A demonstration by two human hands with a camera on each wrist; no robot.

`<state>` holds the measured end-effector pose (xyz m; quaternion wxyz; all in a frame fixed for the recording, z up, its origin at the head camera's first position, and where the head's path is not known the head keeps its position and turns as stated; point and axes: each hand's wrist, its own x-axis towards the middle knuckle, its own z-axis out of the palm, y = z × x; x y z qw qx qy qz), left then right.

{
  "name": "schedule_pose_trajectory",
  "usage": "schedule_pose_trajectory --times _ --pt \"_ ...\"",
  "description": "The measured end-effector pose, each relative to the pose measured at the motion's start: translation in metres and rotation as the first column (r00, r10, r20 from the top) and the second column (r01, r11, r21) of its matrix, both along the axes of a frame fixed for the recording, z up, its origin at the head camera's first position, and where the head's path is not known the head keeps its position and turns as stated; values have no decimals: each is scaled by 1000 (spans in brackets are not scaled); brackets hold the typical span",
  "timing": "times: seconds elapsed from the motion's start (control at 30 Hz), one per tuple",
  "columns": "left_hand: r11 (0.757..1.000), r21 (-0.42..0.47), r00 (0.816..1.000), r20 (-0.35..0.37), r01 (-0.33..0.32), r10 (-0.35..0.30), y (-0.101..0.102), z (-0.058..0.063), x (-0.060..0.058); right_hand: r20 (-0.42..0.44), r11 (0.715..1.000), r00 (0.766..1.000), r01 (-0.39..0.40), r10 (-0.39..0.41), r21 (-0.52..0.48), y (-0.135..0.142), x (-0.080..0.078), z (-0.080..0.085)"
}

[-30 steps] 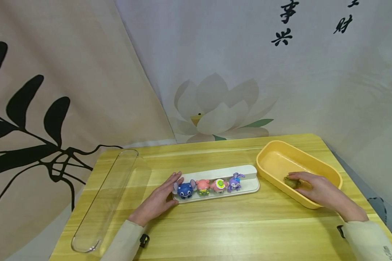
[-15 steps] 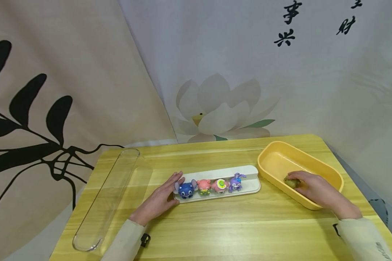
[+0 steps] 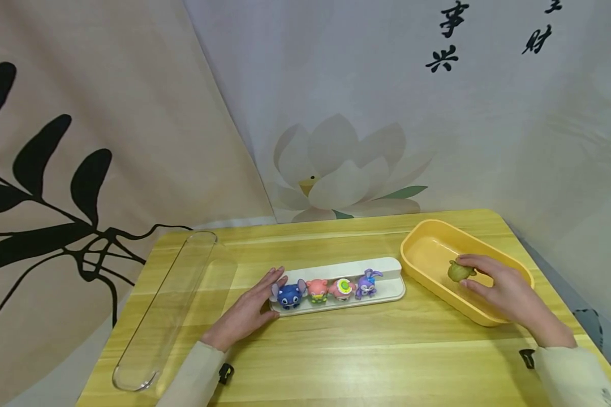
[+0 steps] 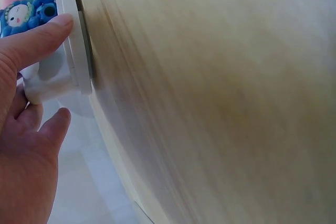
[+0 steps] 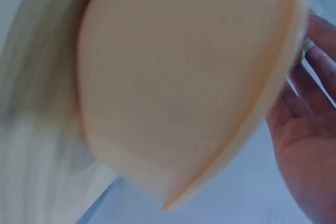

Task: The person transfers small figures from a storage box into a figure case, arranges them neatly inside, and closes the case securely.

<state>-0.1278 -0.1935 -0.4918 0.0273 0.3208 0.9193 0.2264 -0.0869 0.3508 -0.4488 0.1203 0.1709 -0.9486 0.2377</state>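
Note:
In the head view my right hand (image 3: 506, 291) pinches a small olive-green toy figurine (image 3: 459, 272) between thumb and fingers, above the floor of the yellow bin (image 3: 435, 289). My left hand (image 3: 246, 314) grips the left end of a long white stepped display base (image 3: 331, 272), thumb at the front edge and fingers behind. On its lower step stand a blue big-eared figurine (image 3: 288, 296), a pink figurine (image 3: 317, 291), a pink one with a green-and-white round top (image 3: 342, 289) and a purple long-eared one (image 3: 367, 284). The bin's wall (image 5: 178, 93) mostly hides the held figurine in the right wrist view.
A long clear plastic cover (image 3: 165, 316) lies at the left of the wooden table (image 3: 356, 362). Printed cloth (image 3: 336, 68) hangs behind the table. The bin stands near the table's right edge.
My right hand has raised the green figurine slightly from low in the bin, so more of it shows. My left hand and the row of figurines keep their places.

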Motion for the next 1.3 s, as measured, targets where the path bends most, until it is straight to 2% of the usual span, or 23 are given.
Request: schedule_pose_trajectory --times 0.13,0.27,0.47,0.73,0.97,1.07,1.17,1.3 --pt "1000 1 1000 12 -3 3 0 1 0 -79 1000 997 9 -10 -8 -7 3 9" --pt "1000 -3 1000 15 -3 3 0 1 0 -122 999 992 -15 10 -40 -16 6 16" --pt "1000 -3 1000 12 -2 2 0 2 -1 -50 986 998 -41 33 -161 -31 11 23" --pt "1000 -1 1000 -3 8 -8 0 1 0 51 960 994 -80 97 -267 -52 12 15" --pt "1000 -2 1000 -12 15 -15 -3 2 0 35 912 982 -157 184 -378 -74 7 4" --pt "1000 1 1000 -18 13 -13 -3 2 0 42 904 978 -172 204 -391 -82 5 -2" --pt "1000 1 1000 -19 15 -15 -3 2 0 56 908 974 -184 220 -376 -89 5 -7" --pt "1000 -9 1000 -14 20 -20 -3 2 0 75 941 980 -156 186 -302 -95 4 -15"
